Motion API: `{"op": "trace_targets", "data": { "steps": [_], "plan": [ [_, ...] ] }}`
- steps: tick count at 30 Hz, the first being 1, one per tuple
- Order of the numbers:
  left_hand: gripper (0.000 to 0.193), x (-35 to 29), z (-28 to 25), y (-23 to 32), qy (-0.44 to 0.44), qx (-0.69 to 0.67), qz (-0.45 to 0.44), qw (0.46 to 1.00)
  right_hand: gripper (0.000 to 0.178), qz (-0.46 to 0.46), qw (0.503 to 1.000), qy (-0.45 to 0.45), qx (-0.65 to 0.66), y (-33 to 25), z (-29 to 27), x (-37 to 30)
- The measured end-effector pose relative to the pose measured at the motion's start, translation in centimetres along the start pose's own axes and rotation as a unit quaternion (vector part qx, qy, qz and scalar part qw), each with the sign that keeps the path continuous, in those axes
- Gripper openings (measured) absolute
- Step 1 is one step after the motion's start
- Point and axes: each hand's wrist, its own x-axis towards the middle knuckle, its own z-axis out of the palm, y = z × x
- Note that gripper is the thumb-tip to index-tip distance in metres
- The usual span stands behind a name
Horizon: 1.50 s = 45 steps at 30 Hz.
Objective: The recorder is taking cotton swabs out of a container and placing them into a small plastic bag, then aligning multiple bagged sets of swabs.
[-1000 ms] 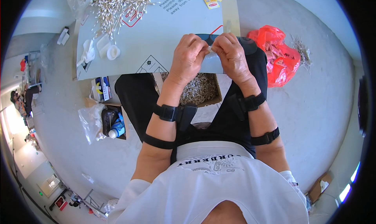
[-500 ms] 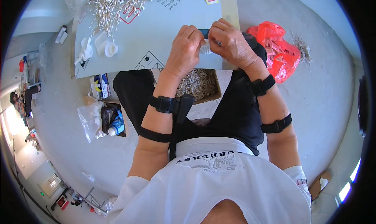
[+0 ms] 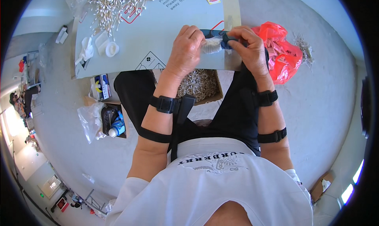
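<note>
A pale board (image 3: 130,44) is topped, at its far left, by a heap of cotton swabs (image 3: 114,5); a red plastic bag (image 3: 290,64) is seen to its right; the right hand (image 3: 252,50) is held with thumb and forefinger parted, a gap being left between them; the left hand (image 3: 184,50) is closed in a pinch on the left end of a small clear packet (image 3: 212,46), white inside, which is suspended over the board between both hands.
</note>
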Motion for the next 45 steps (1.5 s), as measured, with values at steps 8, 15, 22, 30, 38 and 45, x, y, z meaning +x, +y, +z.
{"op": "trace_targets", "data": {
  "steps": [8,15,22,30,38,45],
  "plan": [
    [0.014,-0.9,1.1,1.2,0.022,-0.067,-0.062,0.996,0.022,0.029,0.996,-0.062,0.054,1.0,2.2,-0.5],
    [0.02,-1.6,2.1,0.4,0.041,-0.241,-0.165,0.956,0.017,0.038,0.989,-0.071,0.127,0.8,2.3,-0.5],
    [0.014,-1.6,2.2,1.1,0.023,-0.44,-0.316,0.84,0.014,0.105,0.971,-0.059,0.206,1.1,2.5,-0.8],
    [0.015,-2.4,2.5,1.3,0.052,-0.429,-0.277,0.858,0.009,-0.018,0.997,0.003,0.075,0.1,2.9,-1.5],
    [0.015,-1.3,2.0,2.4,0.086,-0.082,-0.059,0.991,0.006,-0.049,0.997,0.04,0.036,-1.9,4.0,-2.2],
    [0.022,-1.3,-2.6,2.6,0.1,0.0,0.012,0.995,0.004,0.062,0.973,0.05,0.217,-3.4,2.8,-2.8]
  ]
}}
